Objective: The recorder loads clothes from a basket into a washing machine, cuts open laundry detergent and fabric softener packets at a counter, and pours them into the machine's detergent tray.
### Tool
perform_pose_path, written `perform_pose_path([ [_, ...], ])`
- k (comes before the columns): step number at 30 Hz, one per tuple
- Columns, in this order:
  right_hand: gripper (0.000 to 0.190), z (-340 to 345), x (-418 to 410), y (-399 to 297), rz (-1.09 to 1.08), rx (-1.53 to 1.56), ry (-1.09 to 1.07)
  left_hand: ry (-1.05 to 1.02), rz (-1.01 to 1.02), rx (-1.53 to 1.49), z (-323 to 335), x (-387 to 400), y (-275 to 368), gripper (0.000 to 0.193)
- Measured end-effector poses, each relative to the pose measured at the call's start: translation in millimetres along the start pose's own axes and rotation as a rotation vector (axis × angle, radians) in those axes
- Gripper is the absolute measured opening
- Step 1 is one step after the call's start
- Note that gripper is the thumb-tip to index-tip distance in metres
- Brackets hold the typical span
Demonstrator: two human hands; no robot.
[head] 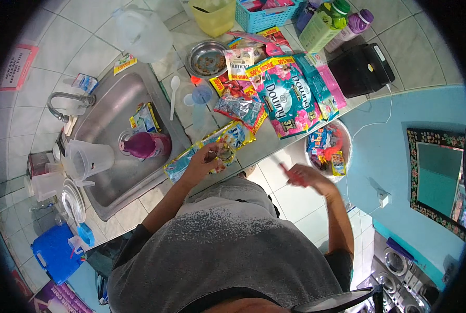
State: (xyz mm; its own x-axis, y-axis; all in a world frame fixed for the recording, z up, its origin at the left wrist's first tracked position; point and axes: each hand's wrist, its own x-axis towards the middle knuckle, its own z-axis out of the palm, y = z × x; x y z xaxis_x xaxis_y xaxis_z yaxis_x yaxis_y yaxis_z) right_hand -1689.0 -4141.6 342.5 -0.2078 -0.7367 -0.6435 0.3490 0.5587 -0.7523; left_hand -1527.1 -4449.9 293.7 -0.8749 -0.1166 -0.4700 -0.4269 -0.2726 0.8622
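Observation:
At the counter's front edge, my left hand (203, 162) pinches the crumpled end of a small yellow and clear sachet (227, 153). Beneath and beside that hand lie blue and yellow detergent sachets (180, 161). My right hand (311, 179) is off the counter, over the floor, gripping a red-handled tool (293, 176). Blur hides whether its thin blade is a knife or scissors. A large teal Downy pouch (283, 98) lies on the counter to the right of the sachets, partly over other packets. A crumpled red and silver packet (238, 107) is left of it.
A steel sink (119, 180) on the left holds a purple-topped bottle (146, 145) and a clear pitcher (90, 156). Farther back are a steel bowl (207, 58), white spoon (174, 96) and black box (360, 70). A white bin (348, 137) containing wrappers stands below the counter's right end.

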Motion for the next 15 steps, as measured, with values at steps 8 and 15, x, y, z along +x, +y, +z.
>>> perform_pose_path([
  [8, 0.033, 64.8, 25.5, 17.3, 0.102, 0.373, -0.156, -0.067, -0.002, 0.066, -5.3, 0.4, 2.1, 0.043],
  [15, 0.039, 81.4, 26.5, 26.0, 0.052, 0.420, -0.165, -0.106, 0.007, -0.039, -6.0, -4.0, 4.3, 0.045],
])
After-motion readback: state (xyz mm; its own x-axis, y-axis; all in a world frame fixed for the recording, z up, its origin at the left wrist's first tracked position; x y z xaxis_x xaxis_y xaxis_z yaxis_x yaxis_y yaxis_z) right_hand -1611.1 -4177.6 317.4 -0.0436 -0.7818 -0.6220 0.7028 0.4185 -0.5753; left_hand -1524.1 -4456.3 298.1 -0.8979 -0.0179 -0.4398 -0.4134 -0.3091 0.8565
